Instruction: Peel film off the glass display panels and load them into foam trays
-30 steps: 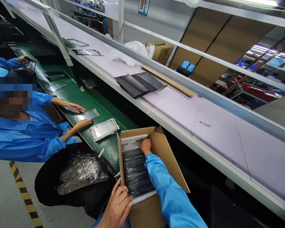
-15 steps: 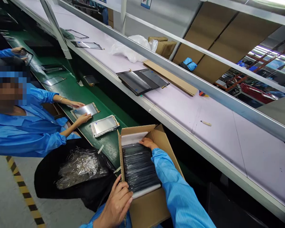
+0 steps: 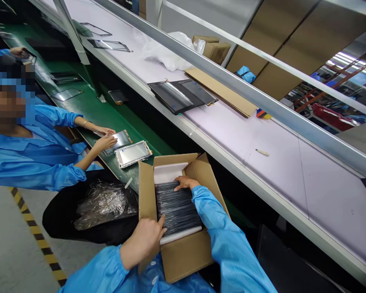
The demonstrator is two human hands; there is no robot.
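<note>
A cardboard box (image 3: pixel 187 260) stands with its flaps spread, tilted in front of me. Inside, a tight row of dark, thin panels in clear plastic wrap (image 3: pixel 177 207) sits between white foam pieces (image 3: pixel 171 173). My left hand (image 3: pixel 143 240) grips the box's left side, its thumb reaching in over the panels' near end; its other fingers are mostly hidden. My right hand (image 3: pixel 186 183) rests at the far end of the row, thumb and fingers apart, touching the wrapped panels.
A black-lined bin (image 3: pixel 61 219) with crumpled clear plastic is at my left. On the green bench a co-worker's hands (image 3: pixel 105 140) touch a screen panel (image 3: pixel 122 139) beside a silver stack (image 3: pixel 133 154). Dark panels (image 3: pixel 173 97) and a small pen-like tool (image 3: pixel 262 152) lie on the white shelf.
The box's left flap now leans outward. My left hand has turned, its thumb now over the panels. My right hand stays at the far end. The co-worker's panel has moved next to the silver stack.
</note>
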